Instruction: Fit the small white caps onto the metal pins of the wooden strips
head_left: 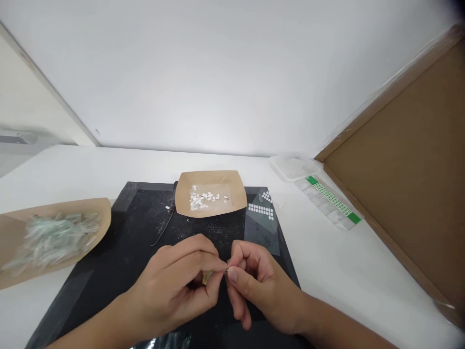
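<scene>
My left hand [183,281] and my right hand [256,281] meet low in the middle of the head view, over a black mat [134,271]. Thumb and forefinger of each hand are pinched together, fingertips nearly touching. Between them shows a tiny dark piece [226,270], too small to name. A bit of something yellowish [207,277] peeks out under my left fingers; most of it is hidden. Just beyond my hands stands a brown paper tray [236,186] with small white pieces [203,198] in it.
On the left, another paper tray [103,208] holds many thin pale-green clear strips [61,237]. Clear sheets with white oval stickers [260,210] lie right of the middle tray. Farther right are a translucent lid [290,166], a green-labelled plastic organiser [332,201] and a cardboard box [399,169].
</scene>
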The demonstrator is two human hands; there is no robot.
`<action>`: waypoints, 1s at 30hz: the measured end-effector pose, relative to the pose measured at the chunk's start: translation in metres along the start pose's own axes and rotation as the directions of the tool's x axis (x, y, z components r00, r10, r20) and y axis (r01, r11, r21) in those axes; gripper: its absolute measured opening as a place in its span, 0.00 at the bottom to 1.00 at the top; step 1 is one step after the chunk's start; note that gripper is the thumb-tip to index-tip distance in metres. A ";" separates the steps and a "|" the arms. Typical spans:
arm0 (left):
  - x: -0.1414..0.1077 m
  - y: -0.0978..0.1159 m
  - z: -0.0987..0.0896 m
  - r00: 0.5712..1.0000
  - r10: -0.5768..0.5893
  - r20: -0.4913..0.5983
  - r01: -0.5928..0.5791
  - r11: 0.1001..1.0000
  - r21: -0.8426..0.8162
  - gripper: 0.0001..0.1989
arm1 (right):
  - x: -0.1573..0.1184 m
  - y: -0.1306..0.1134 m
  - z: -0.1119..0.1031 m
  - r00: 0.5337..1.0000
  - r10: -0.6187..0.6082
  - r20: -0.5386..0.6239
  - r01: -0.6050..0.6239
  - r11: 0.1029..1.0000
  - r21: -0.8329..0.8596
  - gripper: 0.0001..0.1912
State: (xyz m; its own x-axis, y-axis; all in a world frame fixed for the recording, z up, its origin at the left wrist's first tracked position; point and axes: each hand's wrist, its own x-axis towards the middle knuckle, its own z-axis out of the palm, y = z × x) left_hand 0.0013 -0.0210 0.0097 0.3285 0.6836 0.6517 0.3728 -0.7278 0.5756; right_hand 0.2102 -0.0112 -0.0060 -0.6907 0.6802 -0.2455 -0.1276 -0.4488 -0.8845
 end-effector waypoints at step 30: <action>-0.006 0.001 0.005 0.995 -0.046 -0.084 0.051 0.997 0.057 0.05 | 0.005 0.008 0.004 0.998 -0.039 -0.046 0.043 0.993 0.108 0.22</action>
State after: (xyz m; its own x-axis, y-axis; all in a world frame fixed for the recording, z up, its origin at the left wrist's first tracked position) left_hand 0.0040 -0.0253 0.0038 0.2373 0.7094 0.6637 0.4380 -0.6879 0.5787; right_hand 0.2028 -0.0135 -0.0128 -0.6515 0.7231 -0.2293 -0.2334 -0.4786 -0.8464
